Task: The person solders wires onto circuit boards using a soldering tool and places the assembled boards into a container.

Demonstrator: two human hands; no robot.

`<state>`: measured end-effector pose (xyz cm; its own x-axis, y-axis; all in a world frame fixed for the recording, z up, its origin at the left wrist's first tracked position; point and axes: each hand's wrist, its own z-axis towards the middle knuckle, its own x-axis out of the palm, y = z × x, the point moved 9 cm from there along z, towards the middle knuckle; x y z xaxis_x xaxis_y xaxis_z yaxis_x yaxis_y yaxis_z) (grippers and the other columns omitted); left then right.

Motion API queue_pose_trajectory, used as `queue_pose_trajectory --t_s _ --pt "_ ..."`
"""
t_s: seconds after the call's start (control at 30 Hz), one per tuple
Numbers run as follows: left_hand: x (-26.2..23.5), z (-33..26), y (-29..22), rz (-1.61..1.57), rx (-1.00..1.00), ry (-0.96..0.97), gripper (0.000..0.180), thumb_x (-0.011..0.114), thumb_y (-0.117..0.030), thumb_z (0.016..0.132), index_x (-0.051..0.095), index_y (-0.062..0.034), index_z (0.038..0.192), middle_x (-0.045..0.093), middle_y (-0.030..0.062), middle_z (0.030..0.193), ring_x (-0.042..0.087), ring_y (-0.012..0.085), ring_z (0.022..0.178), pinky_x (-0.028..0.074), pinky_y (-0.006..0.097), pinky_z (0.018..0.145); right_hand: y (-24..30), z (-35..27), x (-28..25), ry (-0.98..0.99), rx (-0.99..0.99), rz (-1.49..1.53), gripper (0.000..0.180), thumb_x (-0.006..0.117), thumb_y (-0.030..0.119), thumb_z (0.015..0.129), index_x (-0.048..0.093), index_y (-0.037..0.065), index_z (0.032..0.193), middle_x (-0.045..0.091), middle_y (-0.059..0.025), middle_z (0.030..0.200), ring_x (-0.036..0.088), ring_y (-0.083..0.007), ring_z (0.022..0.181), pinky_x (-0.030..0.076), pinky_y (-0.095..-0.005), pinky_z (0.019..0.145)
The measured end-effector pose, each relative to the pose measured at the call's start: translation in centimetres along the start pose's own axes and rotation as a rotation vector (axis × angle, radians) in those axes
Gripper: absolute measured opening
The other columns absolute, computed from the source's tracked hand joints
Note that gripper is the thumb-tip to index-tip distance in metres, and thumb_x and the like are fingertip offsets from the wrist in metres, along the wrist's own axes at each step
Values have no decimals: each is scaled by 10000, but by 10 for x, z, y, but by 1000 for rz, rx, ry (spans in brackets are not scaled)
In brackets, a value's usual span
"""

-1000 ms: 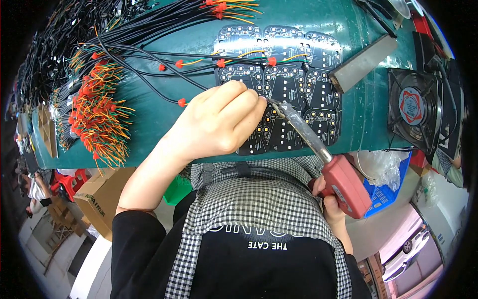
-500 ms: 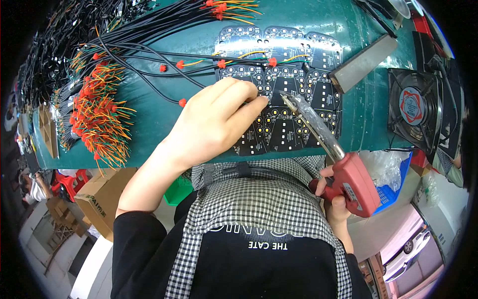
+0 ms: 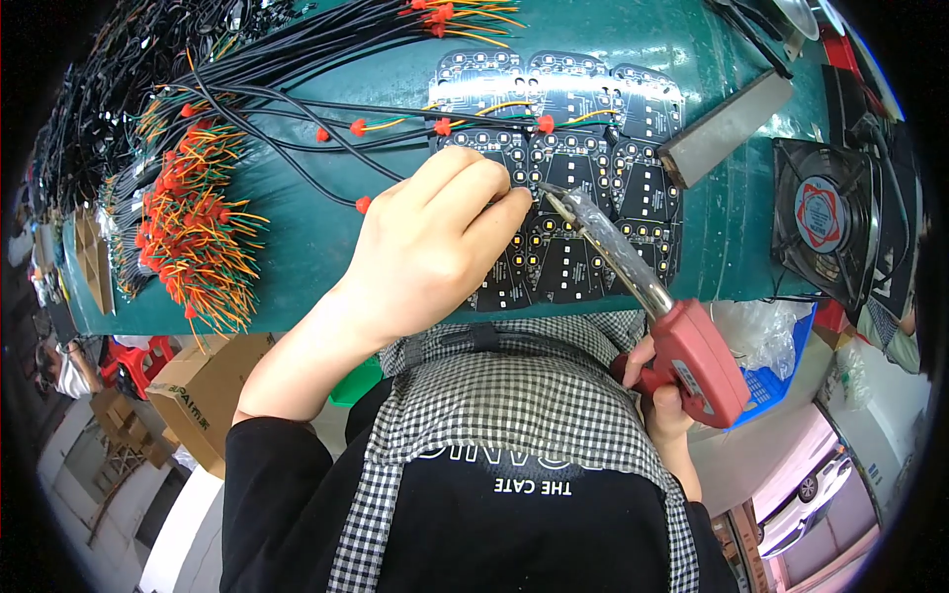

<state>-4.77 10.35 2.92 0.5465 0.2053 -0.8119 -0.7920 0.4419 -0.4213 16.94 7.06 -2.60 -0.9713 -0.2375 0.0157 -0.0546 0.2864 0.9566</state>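
Centre of the frame: we note black circuit boards point(image 3: 566, 170) lying in rows on the green table point(image 3: 306, 259). The red soldering gun point(image 3: 700, 361) slants up from lower right, its tip over the boards, just beside the left fingertips. Half a second earlier that tip stood farther right; we now see it swung back toward the left hand point(image 3: 433, 237), whose place is nearly unchanged. The left fingers are curled, thumb near index; whether they pinch anything we cannot tell. The right hand point(image 3: 669, 419), right of centre and low, is wrapped around the gun's handle.

Farther out: black cables point(image 3: 301, 106) with red connectors cross the upper boards; we see a heap of orange and green wire ends point(image 3: 193, 222) at left, a grey bar point(image 3: 727, 128) upper right, a fan point(image 3: 820, 212) at right.
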Motion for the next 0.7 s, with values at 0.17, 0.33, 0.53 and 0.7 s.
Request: queue_pose_trajectory --t_s 0.17,0.33,0.53,0.7 --pt "0 1 2 3 -44 33 285 641 27 562 651 8 846 543 69 781 557 220 717 475 304 610 -22 -7 -8 37 124 142 926 794 431 673 356 -77 1311 614 -107 861 589 -146 657 485 -242 583" --pt "2 2 0 24 -41 54 294 641 30 562 645 14 855 533 74 787 550 223 721 471 309 608 -25 -9 -16 65 13 8 899 795 433 670 398 -82 1290 630 -109 812 598 -149 619 483 -245 573" --pt "2 0 1 16 -79 92 306 639 31 564 638 15 869 531 77 801 543 230 723 465 319 624 -9 -7 -9 49 58 18 833 723 531 708 458 -43 1251 637 -125 964 594 -145 668 459 -253 585" --pt "-7 14 1 78 -74 125 252 645 16 611 635 -16 861 546 81 816 552 251 764 453 344 697 -8 -6 -19 -58 28 7 827 647 640 716 468 -47 1139 576 -131 978 524 -135 550 413 -233 485"
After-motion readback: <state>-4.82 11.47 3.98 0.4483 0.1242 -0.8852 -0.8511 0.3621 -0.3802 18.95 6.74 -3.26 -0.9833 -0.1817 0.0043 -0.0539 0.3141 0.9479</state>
